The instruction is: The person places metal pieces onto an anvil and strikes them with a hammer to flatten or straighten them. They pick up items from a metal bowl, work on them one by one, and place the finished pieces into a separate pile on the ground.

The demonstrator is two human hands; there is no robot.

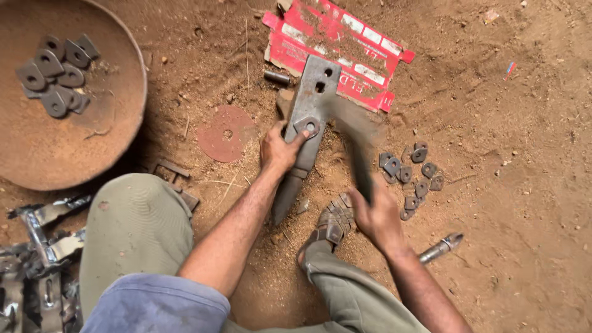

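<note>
A small plate (308,126) lies on the steel bar (306,117); loose plates (412,176) lie right of it, a pan (117,132) far left.

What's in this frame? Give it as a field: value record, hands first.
left hand: pins a small holed metal tab onto a long steel block
right hand: grips a hammer, blurred by motion
ground right: loose pile of tabs; steel bolt
upper left: rusty round pan holding more tabs
behind block: torn red carton
ground centre: red abrasive disc
</note>
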